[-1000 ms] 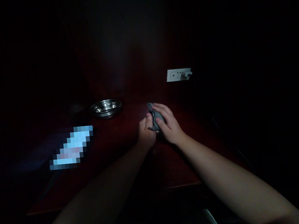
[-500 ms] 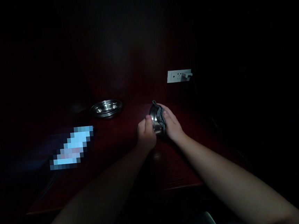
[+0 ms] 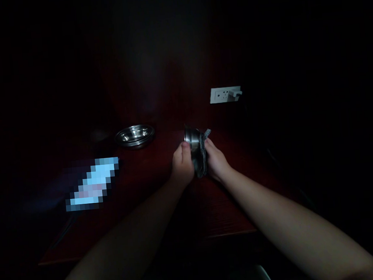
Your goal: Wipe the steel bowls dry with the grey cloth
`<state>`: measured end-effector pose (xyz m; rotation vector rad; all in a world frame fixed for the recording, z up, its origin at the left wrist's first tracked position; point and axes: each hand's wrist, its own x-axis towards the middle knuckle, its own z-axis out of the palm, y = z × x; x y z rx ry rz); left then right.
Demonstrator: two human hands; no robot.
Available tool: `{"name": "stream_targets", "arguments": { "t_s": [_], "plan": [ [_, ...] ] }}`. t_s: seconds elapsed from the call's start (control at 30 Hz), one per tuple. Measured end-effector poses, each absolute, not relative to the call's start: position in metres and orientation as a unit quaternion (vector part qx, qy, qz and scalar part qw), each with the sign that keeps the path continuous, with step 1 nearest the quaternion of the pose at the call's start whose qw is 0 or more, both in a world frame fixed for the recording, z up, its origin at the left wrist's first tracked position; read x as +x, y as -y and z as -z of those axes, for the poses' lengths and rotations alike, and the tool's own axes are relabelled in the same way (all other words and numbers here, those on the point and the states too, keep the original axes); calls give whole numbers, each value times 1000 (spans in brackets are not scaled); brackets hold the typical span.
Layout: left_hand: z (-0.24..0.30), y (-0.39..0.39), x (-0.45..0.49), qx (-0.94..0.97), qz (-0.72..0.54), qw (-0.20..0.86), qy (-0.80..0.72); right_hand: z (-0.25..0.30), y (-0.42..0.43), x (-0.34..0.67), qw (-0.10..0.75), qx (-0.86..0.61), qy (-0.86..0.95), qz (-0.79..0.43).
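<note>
Dim light, dark red surface, both bare forearms reaching in from the near side. Left hand: grip closed around a small metal bowl, thumb up against its near side, the other fingers mostly hidden. Bowl sits between the two hands, above the middle of the surface, tipped onto its side with the rim toward the left hand; whether it touches the surface, cannot tell. Right hand: grip grasping a dark checked cloth, thumb bent over it, fingertips out of sight behind. Cloth lies pressed against the bowl's right side, one folded corner poking up above the thumb, the lower part hanging below the bowl. Farther back and to the left, well apart from the hands, shiny metal dishes rest upright on the surface, more than one rim showing, apparently nested. Nearer and farther left, a bright blurred screen lies slanted. Back right, a white wall socket with a white plug in its right end
</note>
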<state>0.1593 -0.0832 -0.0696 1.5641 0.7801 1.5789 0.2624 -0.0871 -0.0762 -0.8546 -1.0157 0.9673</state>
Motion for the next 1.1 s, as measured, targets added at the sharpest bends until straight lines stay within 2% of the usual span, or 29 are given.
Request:
{"name": "stream_targets", "arguments": {
  "t_s": [0.17,0.5,0.8,1.1],
  "plan": [
    [71,76,160,744,-514,358,-233,75,85,262,721,-344,377,-469],
    [70,71,145,865,-354,284,-212,66,86,267,715,-341,296,-534],
    [61,79,146,853,-391,260,-228,61,90,273,699,-325,359,-526],
    [67,81,154,755,-493,365,-232,64,91,269,690,-329,410,-498]
  ]
}}
